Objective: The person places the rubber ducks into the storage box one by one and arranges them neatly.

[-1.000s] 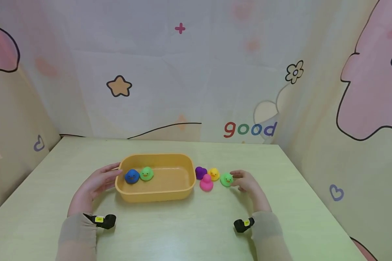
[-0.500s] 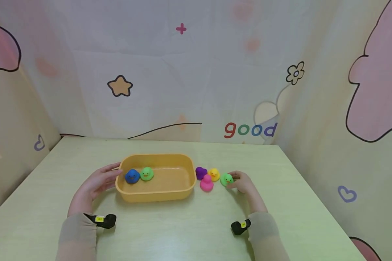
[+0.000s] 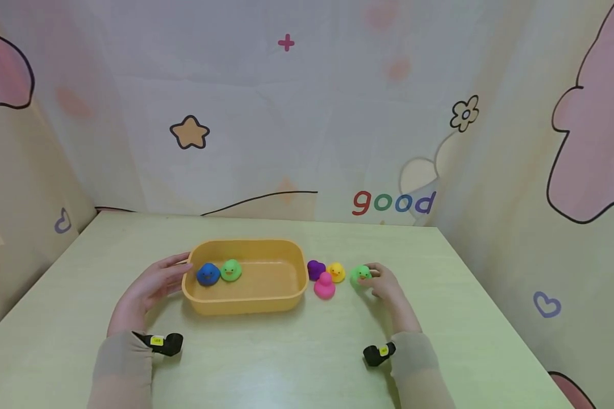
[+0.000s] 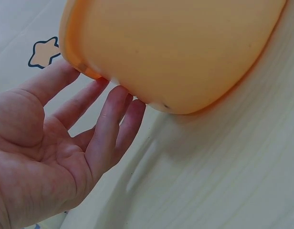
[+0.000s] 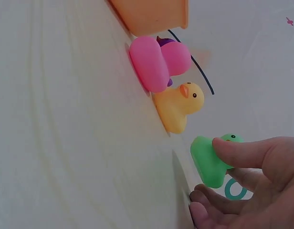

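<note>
My right hand pinches a green rubber duck between thumb and fingers. In the right wrist view the green duck is tilted and held just off the table. My left hand rests its extended fingers against the left end of a yellow-orange plastic tub; the left wrist view shows the fingertips touching the tub's outer wall. Inside the tub, at its left, sit a blue duck and another green duck.
Between the tub and my right hand stand a purple duck, a pink duck and a yellow duck, close together. All are on a pale wooden table, with printed cloth walls behind and at both sides.
My right hand has closed its thumb and fingers on the green duck and raised it slightly from the table. The left hand and tub stay in place.
</note>
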